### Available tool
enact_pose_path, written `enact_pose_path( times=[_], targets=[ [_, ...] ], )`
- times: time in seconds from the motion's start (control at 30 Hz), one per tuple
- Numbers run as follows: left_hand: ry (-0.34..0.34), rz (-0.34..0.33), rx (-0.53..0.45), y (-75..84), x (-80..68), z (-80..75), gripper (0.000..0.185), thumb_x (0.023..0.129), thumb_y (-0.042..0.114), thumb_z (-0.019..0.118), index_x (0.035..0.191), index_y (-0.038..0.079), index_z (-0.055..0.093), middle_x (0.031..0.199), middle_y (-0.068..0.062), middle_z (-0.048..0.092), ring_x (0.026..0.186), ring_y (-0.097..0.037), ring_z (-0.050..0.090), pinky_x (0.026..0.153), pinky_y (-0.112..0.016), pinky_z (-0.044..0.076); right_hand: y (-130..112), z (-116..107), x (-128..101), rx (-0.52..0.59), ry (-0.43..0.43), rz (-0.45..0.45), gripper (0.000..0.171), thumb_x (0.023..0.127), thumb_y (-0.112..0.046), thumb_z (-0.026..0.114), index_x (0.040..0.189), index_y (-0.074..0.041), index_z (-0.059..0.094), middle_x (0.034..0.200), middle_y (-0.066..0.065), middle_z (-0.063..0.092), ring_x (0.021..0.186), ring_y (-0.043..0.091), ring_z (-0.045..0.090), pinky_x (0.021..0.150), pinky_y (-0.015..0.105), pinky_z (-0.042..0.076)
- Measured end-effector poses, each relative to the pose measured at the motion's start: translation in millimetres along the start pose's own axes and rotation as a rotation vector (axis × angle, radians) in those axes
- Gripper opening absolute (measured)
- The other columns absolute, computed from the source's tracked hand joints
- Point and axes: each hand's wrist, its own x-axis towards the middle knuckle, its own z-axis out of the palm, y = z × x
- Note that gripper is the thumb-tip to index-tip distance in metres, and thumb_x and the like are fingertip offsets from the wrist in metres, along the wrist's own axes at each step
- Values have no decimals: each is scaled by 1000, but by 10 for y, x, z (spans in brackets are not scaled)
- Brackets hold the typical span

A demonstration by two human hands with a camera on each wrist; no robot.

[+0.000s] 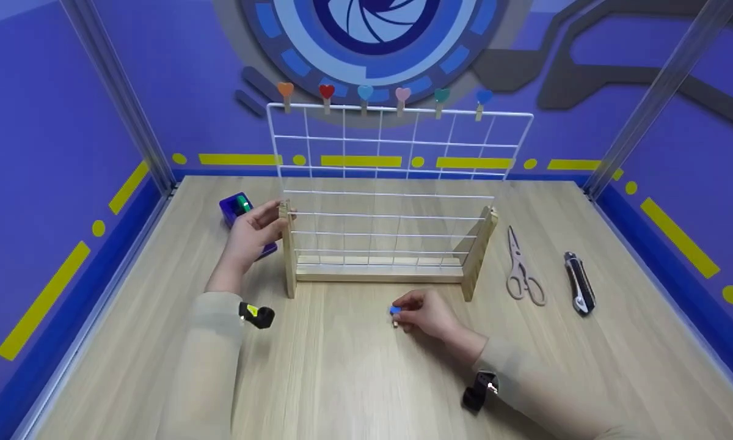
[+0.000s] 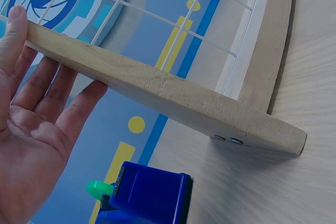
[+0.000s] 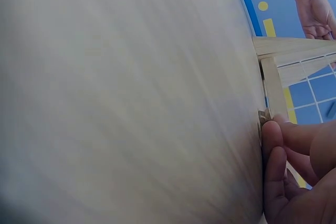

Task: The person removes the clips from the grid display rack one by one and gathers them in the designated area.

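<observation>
At lower centre of frame, below the wire rack (image 1: pixel 379 278), right hand (image 1: pixel 430 315) pinches a blue-topped clip (image 1: pixel 395 310); left of centre, left hand (image 1: pixel 250 237) grips the wooden upright (image 1: pixel 289 260). Probably best: light, square pinch, upright held firm against wobble.

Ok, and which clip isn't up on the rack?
The blue clip pinched in the right hand, in front of the rack. The other six clips, including the blue one at the right end, line the rack's top edge.
</observation>
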Motion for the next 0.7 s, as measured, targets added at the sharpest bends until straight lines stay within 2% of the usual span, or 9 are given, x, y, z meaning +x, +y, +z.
enact_pose_path(
  times=[0.17,0.4,0.7],
  targets=[
    [-7,3,-2,-10,11,-1,53,101,21,66,150,7,51,144,-15,64,112,0,67,95,-21,59,17,-10,10,22,1,-8,22,88,5,76,108,11,72,85,14,72,60,7,63,55,19,56],
    [-2,-4,9,0,1,4,55,101,26,66,150,8,52,145,-16,62,114,-2,67,97,-22,58,16,-35,-20,77,-2,15,27,88,5,76,112,13,67,88,12,69,65,9,65,59,22,59],
    [-9,0,17,8,-8,-2,54,100,29,67,150,14,53,144,-12,64,118,-5,67,100,-24,57,-74,-114,-91,52,21,21,30,90,0,76,117,9,67,93,11,70,70,10,65,57,21,55]
  ],
)
